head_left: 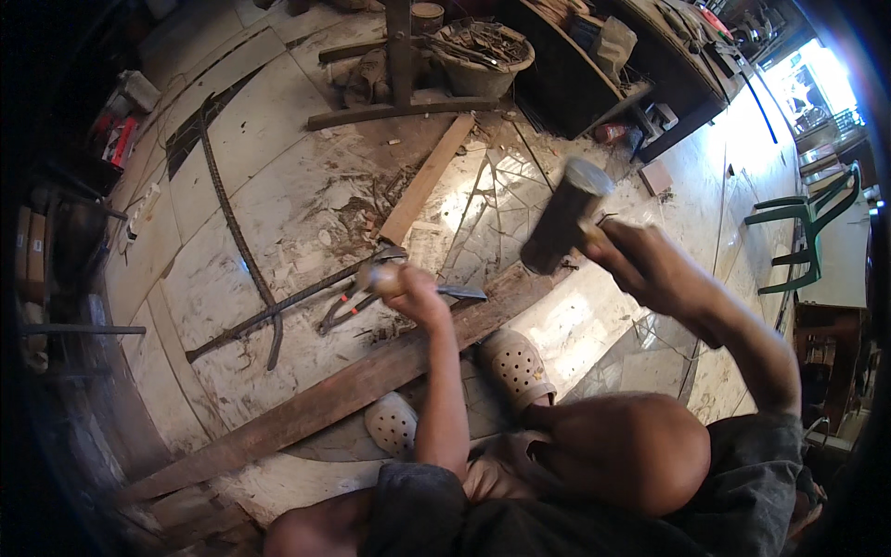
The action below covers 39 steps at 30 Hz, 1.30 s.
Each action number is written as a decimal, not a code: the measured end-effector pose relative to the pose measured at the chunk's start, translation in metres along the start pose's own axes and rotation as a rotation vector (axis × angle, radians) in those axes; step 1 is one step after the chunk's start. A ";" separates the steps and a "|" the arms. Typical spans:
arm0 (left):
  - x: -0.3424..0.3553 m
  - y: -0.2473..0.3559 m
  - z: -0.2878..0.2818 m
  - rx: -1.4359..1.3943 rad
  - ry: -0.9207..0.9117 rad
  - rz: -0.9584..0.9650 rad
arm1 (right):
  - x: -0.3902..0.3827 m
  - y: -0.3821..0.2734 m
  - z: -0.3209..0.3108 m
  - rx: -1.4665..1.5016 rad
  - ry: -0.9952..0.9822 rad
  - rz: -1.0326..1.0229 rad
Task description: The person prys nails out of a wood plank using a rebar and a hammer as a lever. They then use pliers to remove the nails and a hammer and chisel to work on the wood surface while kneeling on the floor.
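Note:
My left hand (pixel 413 295) is closed round the pale handle of a chisel (pixel 461 292), whose flat metal blade points right, over the long wooden beam (pixel 325 404). In my raised right hand (pixel 650 269) is a mallet with a thick, dark cylindrical head (pixel 564 218) and a lighter end face; its handle is mostly hidden by my fingers. The mallet head hangs above the right end of the beam, apart from the chisel. The beam lies slantwise on the floor in front of my clog-shod feet.
Beyond my left hand lie pliers (pixel 342 311) with orange marks and two ribbed steel bars (pixel 232 200). A shorter plank (pixel 427 181) reaches toward a wooden stand (pixel 399 65). A basin of wood scraps (pixel 478 51) is behind it. At right is a green chair (pixel 807 223).

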State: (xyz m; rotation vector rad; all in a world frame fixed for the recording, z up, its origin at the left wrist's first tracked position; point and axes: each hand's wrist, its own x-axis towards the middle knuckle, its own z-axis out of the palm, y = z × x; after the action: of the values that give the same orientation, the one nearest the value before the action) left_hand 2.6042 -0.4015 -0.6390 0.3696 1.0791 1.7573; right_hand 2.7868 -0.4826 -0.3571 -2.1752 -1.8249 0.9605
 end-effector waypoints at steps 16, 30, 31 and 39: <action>-0.017 0.057 0.130 0.182 -0.430 -0.037 | -0.128 0.215 0.178 0.742 0.019 0.929; -0.104 -0.038 0.115 0.865 -1.223 0.154 | -0.116 0.189 0.242 0.601 -0.174 0.810; -0.099 -0.031 0.120 0.842 -1.220 0.085 | -0.114 0.193 0.240 0.604 -0.198 0.830; -0.078 -0.032 0.130 0.867 -1.118 -0.059 | -0.103 0.196 0.229 0.755 -0.163 0.975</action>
State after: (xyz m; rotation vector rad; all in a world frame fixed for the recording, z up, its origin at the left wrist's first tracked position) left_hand 2.7448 -0.4012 -0.5749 1.5882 0.8831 0.6627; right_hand 2.8184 -0.6929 -0.5949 -2.3808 -0.1613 1.6426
